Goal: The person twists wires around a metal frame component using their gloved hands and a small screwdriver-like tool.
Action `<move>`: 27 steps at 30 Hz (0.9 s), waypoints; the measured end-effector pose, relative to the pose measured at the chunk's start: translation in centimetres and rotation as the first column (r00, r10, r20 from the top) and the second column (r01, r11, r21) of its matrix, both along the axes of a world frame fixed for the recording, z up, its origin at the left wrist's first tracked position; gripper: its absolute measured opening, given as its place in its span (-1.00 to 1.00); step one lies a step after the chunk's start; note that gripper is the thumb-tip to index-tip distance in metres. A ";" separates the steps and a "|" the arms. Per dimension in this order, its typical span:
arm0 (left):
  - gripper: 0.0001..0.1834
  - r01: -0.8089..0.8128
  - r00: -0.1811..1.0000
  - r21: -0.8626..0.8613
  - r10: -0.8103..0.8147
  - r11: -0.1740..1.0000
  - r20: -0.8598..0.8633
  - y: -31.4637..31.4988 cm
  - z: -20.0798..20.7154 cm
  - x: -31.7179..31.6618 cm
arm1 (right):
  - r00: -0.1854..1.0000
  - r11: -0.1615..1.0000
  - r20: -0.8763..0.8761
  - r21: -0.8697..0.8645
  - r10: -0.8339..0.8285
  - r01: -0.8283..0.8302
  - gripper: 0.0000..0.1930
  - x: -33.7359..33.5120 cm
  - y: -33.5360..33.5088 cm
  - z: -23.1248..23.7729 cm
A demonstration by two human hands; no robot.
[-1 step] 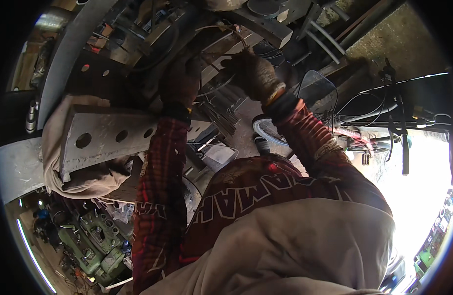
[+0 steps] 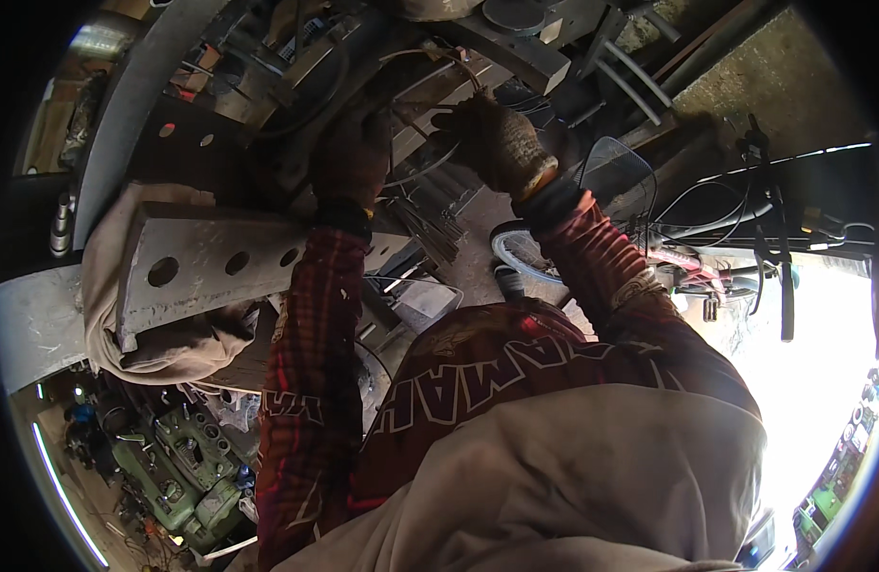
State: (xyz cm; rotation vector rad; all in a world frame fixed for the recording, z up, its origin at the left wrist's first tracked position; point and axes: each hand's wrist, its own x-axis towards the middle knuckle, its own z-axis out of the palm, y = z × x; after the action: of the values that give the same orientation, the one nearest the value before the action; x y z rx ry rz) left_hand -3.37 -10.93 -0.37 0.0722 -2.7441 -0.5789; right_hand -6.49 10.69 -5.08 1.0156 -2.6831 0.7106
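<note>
My left hand [image 2: 349, 157], in a dark glove, reaches up against a dark metal frame [image 2: 296, 86]; its fingers are lost in shadow. My right hand [image 2: 497, 138], in a worn knitted glove, is closed around a thin bent wire [image 2: 438, 57] that arcs up and to the left of the fist. Below and between the hands lies a bundle of thin metal rods [image 2: 432, 227]. Both forearms wear red patterned sleeves.
A grey steel bar with round holes [image 2: 211, 262] rests on a beige cloth [image 2: 144, 353] at the left. A bicycle [image 2: 735, 257] and a wire mesh guard [image 2: 611, 162] are at the right. A green machine [image 2: 182, 477] stands at the lower left.
</note>
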 end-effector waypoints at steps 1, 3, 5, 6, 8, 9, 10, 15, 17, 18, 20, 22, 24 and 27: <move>-0.62 -0.017 1.000 -0.007 0.017 1.000 -0.013 0.0 -0.1 -0.2 | 0.999 0.997 0.043 -0.066 0.031 -0.029 -0.67 -0.5 0.2 -1.0; -0.64 -0.019 1.000 0.016 0.019 1.000 -0.021 0.2 -0.3 -0.2 | 0.974 0.967 0.206 -0.253 0.091 -0.037 -0.63 -1.0 0.2 -2.8; -0.62 -0.001 1.000 0.066 0.002 0.998 -0.023 -0.1 -0.4 -0.2 | 0.905 0.871 0.385 -0.490 0.179 0.036 -0.61 -1.1 -0.5 -4.2; -0.63 -0.007 1.000 0.057 0.007 0.998 -0.012 -0.1 -0.5 -0.2 | 0.867 0.797 0.440 -0.597 0.232 0.090 -0.61 -1.1 -0.8 -4.7; -0.63 -0.019 1.000 0.040 0.018 0.999 0.006 -0.2 -0.6 -0.4 | 0.820 0.594 0.471 -0.777 0.326 0.211 -0.62 -0.6 -1.5 -5.1; -0.63 -0.015 1.000 0.032 0.016 0.999 -0.006 -0.3 -0.6 -0.5 | 0.850 0.659 0.430 -0.740 0.304 0.139 -0.61 -0.3 -1.5 -4.9; -0.63 -0.011 1.000 0.025 0.012 1.000 -0.017 -0.3 -0.7 -0.3 | 0.877 0.719 0.386 -0.692 0.286 0.070 -0.60 0.2 -1.5 -4.8; -0.62 0.062 0.994 -0.016 -0.063 0.998 -0.088 -0.1 -1.7 -0.5 | 0.775 0.089 0.495 -0.859 0.393 0.504 -0.56 2.2 -4.3 -5.3; -0.62 0.012 1.000 -0.061 -0.011 0.998 0.012 -0.4 -1.4 -0.2 | 0.499 -0.216 0.637 -0.470 0.588 0.856 -0.51 3.1 -5.3 1.2; -0.62 0.022 1.000 -0.055 -0.022 0.998 0.005 -0.2 -1.6 -0.2 | 0.512 -0.263 0.635 -0.449 0.578 0.854 -0.51 3.2 -6.0 1.2; -0.63 0.036 0.999 -0.048 -0.037 0.998 -0.024 -0.3 -1.5 -0.5 | 0.545 -0.353 0.623 -0.416 0.561 0.838 -0.49 2.8 -7.1 1.1; -0.67 0.031 0.999 -0.021 -0.032 0.999 -0.043 0.2 -1.4 0.2 | 0.487 -0.175 0.619 -0.495 0.616 0.851 -0.47 3.1 -5.6 0.9; -0.70 0.031 0.991 -0.008 -0.032 0.999 -0.127 0.1 -1.1 -0.1 | 0.618 0.276 0.719 -0.694 0.318 0.665 -0.45 2.2 -4.1 0.3; -0.72 0.082 0.921 -0.037 -0.090 0.996 -0.379 0.2 -0.3 0.4 | 0.823 0.739 0.555 -0.504 -0.121 0.448 -0.44 2.1 -2.2 -1.3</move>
State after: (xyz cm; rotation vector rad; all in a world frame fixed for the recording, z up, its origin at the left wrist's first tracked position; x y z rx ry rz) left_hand -3.01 -10.68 -0.67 -0.1525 -2.3815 -0.5242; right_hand -4.38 8.47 -6.37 0.2304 -2.5407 1.8166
